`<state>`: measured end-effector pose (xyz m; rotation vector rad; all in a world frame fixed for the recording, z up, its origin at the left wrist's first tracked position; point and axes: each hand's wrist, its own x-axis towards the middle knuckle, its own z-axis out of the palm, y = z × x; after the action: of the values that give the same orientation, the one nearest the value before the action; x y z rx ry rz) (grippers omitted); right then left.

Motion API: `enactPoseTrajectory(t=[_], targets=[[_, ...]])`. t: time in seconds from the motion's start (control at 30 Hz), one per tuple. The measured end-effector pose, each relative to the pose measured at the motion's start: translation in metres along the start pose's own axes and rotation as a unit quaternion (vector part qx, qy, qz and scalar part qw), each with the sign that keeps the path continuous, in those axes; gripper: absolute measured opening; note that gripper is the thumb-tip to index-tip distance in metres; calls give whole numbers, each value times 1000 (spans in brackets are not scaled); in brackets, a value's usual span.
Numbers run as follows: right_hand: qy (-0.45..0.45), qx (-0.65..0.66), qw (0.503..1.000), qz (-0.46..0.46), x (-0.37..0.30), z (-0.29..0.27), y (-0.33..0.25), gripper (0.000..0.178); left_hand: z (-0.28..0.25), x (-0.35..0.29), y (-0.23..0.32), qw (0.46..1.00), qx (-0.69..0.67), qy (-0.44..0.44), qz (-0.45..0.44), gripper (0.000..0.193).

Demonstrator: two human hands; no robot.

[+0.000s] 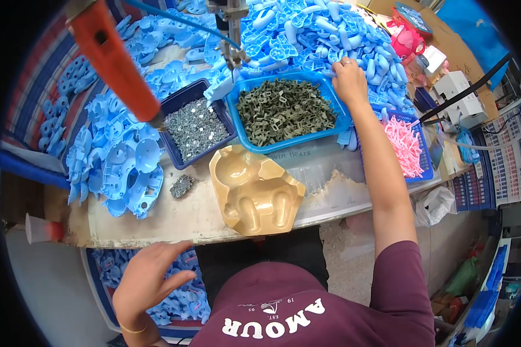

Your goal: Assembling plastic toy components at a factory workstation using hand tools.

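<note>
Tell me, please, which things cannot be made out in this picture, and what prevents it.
Head view:
- Right hand: whether it grips a part; its fingertips merge with the blue pile.
- Orange tool: upper end cut off by the top edge.
- Light-blue tray: its bottom, covered by dark green clips.
- Metal pieces: too small for exact shapes.
</note>
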<state>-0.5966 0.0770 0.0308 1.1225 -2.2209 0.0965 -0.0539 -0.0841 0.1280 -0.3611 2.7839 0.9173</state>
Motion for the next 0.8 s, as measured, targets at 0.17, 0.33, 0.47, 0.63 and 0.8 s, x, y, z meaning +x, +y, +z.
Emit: enactPoseTrajectory(t=[0.17, 0.33, 0.47, 0.63, 0.8], targets=[[32, 136, 990, -3, 1, -13, 6, 22, 19, 44, 11, 990, 0, -6, 139, 40], [-83, 348, 933, 42, -15, -82, -27, 41, 35, 92, 31, 981, -12, 41, 189, 38], [-325, 519, 789, 51, -48, -157, -91, 54, 60, 143, 43, 938, -17, 237, 252, 52], [-378, 554, 741, -33, -87, -181, -124, 58, 87, 172, 49, 902, 126, 293, 291, 48], [-502, 554, 663, -10, -57, -160, -58, 38, 89, 157, 35, 918, 91, 272, 273, 43]])
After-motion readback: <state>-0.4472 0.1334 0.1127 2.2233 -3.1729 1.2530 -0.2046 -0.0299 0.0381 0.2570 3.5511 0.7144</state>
